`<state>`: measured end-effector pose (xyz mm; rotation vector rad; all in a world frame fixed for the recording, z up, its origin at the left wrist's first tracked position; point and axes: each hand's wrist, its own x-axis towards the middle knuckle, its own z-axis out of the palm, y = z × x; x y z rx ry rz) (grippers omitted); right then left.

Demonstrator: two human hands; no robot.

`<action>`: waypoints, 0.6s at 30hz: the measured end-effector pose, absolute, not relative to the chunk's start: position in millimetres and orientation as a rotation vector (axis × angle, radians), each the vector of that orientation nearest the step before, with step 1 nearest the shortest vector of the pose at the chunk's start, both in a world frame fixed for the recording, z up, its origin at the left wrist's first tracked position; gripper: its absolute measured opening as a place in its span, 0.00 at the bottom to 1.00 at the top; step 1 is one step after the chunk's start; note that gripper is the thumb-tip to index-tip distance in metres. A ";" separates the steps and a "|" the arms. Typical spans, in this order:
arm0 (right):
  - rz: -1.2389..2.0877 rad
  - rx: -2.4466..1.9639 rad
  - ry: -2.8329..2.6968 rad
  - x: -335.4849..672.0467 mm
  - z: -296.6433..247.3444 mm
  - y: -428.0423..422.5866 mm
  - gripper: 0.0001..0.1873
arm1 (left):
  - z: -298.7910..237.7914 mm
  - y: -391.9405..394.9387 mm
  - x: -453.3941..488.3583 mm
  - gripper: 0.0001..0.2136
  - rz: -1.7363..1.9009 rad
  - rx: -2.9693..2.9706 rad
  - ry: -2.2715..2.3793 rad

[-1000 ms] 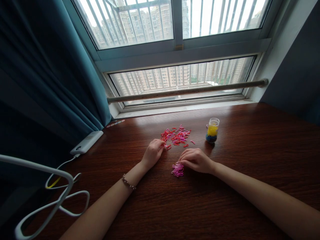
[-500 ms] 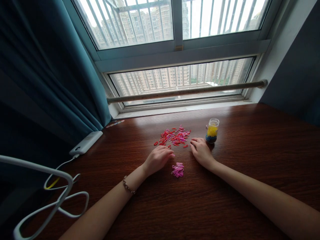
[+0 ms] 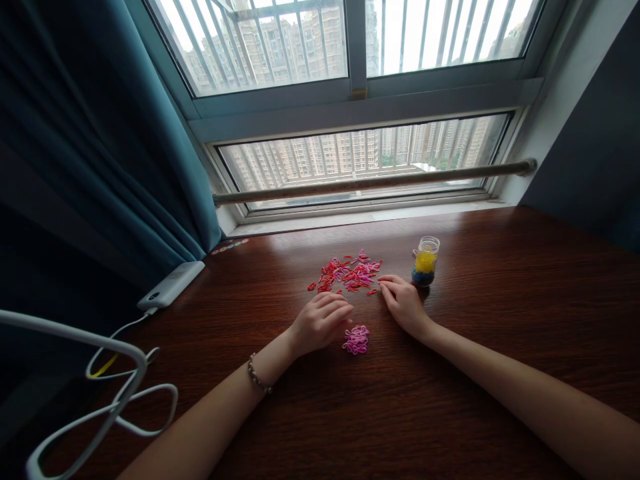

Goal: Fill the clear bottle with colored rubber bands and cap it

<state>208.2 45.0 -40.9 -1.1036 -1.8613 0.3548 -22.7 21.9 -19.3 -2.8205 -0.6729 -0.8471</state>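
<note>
A loose scatter of small red and pink rubber bands [image 3: 350, 272] lies on the dark wooden table [image 3: 450, 400]. Closer to me sits a small heap of pink bands [image 3: 356, 339]. My left hand [image 3: 320, 321], a bead bracelet on its wrist, rests with curled fingers just left of the pink heap; anything in its fingers is hidden. My right hand [image 3: 403, 301] lies with fingers stretched toward the right edge of the scatter, fingertips touching the table there. A small clear jar [image 3: 425, 261] with yellow and blue bands stands just right of that hand.
A white power bank [image 3: 173, 285] with a cable lies at the table's left edge by the teal curtain [image 3: 100, 147]. White tubing [image 3: 110, 400] loops at the lower left. A window sill and a metal rail [image 3: 375, 180] run along the far side.
My left hand drew back from the scatter to beside the pink heap. My right hand left the pink heap and moved up to the scatter's right edge, near the jar.
</note>
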 end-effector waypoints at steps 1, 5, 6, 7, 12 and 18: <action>0.371 -1.039 -1.853 207.1 -37.8 41.9 0.12 | -20.2 25.2 -25.7 0.13 -0.860 -2.782 -0.764; 0.401 -0.734 -1.951 202.1 -25.6 23.6 0.10 | -25.0 38.3 -32.4 0.11 -0.923 -2.606 -1.139; 0.404 -0.651 -2.013 201.0 -23.4 18.8 0.10 | -26.4 40.9 -32.6 0.11 -0.916 -2.568 -1.217; 0.400 -0.566 -2.087 199.9 -21.6 14.4 0.10 | -28.0 43.0 -32.3 0.11 -0.889 -2.541 -1.285; 0.305 -0.224 -2.414 195.9 -18.6 2.4 0.08 | -35.8 47.3 -29.8 0.12 -0.658 -2.525 -1.493; 0.233 -0.181 -2.459 196.1 -18.4 4.0 0.08 | -40.5 48.5 -31.1 0.13 -0.587 -2.524 -1.547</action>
